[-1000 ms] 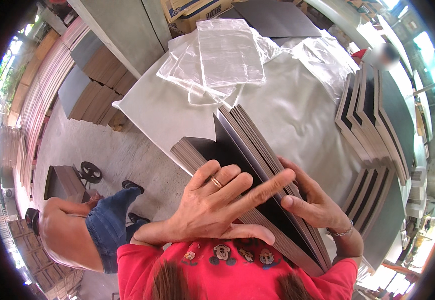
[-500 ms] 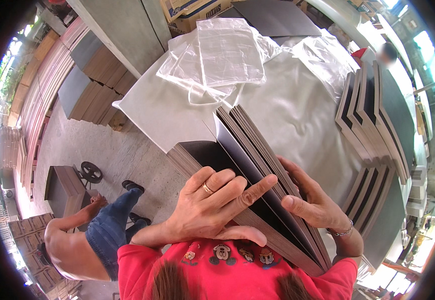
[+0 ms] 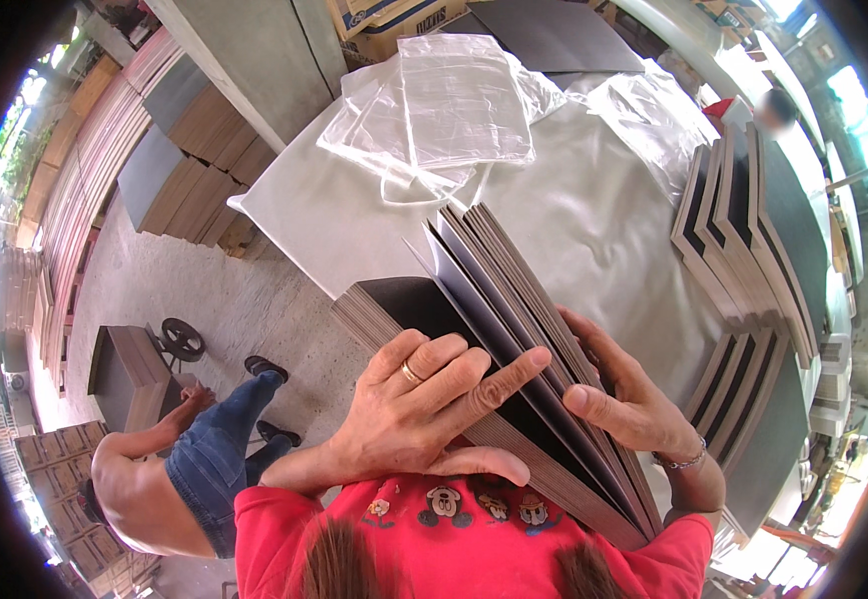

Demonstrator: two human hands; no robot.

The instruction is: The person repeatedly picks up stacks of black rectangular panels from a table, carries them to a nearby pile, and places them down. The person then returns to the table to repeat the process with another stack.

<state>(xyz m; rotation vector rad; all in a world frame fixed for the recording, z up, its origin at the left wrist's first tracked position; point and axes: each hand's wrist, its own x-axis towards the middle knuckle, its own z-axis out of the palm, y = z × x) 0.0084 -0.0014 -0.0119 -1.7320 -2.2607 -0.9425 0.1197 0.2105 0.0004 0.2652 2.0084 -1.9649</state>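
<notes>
A stack of dark, thin grey-brown boards stands on edge against my body. It is parted into a left bundle and a right bundle, with a few single boards leaning apart in the gap. My right hand is closed round the right bundle, thumb on the near side and fingers on the far side. Across the gap lies my left hand, its index finger stretched to the edges of the right-hand boards. Its thumb points out sideways and the other fingers are bent. Where the boards' lower ends rest is hidden.
A table with a pale sheet bears clear plastic bags and a dark board. Bent stacks of boards stand at right. Boards are piled on the left floor. Another person bends near a wheel.
More boards have come apart at the top of the right bundle, fanning leftward into the gap. Both hands keep nearly the same place. The other person has shifted only slightly.
</notes>
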